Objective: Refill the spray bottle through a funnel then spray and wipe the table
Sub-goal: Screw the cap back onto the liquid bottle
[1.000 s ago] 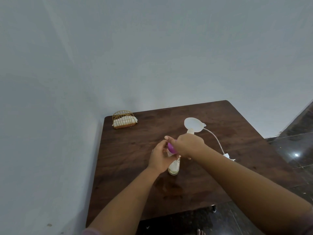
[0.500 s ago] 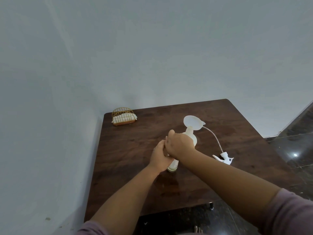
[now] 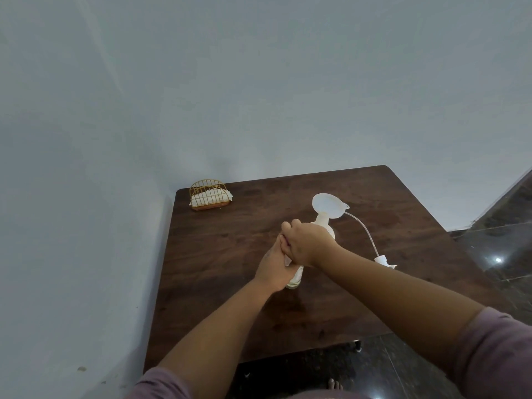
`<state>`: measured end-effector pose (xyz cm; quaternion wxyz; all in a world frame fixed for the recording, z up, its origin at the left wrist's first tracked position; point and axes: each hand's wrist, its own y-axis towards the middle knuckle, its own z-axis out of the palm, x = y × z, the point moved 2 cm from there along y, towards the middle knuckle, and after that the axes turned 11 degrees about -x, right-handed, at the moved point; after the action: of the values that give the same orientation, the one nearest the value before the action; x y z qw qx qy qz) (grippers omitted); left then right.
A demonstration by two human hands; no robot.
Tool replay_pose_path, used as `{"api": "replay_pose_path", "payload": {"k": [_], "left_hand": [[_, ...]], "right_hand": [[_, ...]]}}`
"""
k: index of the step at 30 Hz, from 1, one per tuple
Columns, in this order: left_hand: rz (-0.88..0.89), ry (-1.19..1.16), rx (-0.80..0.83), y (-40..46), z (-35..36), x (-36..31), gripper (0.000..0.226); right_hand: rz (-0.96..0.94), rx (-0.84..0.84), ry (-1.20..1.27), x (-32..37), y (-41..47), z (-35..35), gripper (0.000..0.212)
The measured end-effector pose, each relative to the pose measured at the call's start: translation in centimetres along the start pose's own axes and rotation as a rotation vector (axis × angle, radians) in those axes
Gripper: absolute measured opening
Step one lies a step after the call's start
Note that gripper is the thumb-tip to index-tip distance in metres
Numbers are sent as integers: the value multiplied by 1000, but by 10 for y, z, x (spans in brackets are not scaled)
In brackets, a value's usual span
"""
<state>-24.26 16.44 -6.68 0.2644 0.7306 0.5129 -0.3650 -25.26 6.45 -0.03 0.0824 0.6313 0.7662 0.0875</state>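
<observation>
Refill bottle (image 3: 295, 277) gripped by both hands, funnel (image 3: 328, 207) behind

Desk (image 3: 218, 254) stands in a corner, walls behind it and on its left. Napkin holder (image 3: 210, 196) sits at the far left corner of the desk. Spray bottle (image 3: 326, 226) stands near mid-desk, funnel (image 3: 328, 206) in its neck. Just in front of it, a second bottle (image 3: 296, 279) stands on the desk, both hands on it: left hand (image 3: 275, 267) low on its left side, right hand (image 3: 309, 243) above, over its top. Sprayer head with tube (image 3: 384, 260) lies on the desk to the right of both bottles, the tube running back toward the funnel.
</observation>
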Motion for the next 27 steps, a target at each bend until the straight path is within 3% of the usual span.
{"api": "replay_pose_path", "payload": {"k": [4, 6, 10, 14, 17, 19, 23, 27], "left_hand": [[6, 49, -26, -2, 2, 0, 75], [-4, 50, -30, -4, 1, -1, 77], [-5, -15, 17, 2, -3, -4, 56], [-21, -10, 64, 4, -8, -7, 69], [-63, -54, 64, 4, -7, 1, 79], [-89, -70, 86, 5, -9, 4, 75], [-123, -105, 125, 6, -14, 4, 62], [-141, -80, 124, 7, -17, 9, 66]], "right_hand": [[121, 37, -37, -1, 4, 24, 47], [166, 11, -40, 1, 2, 26, 39], [378, -13, 206, -3, 1, 19, 27], [564, 238, 538, -10, 0, 12, 64], [616, 240, 754, -12, -6, 12, 89], [681, 202, 887, -13, -11, 17, 95], [849, 196, 1158, -14, -20, 28, 91], [955, 341, 1162, -11, -24, 35, 78]]}}
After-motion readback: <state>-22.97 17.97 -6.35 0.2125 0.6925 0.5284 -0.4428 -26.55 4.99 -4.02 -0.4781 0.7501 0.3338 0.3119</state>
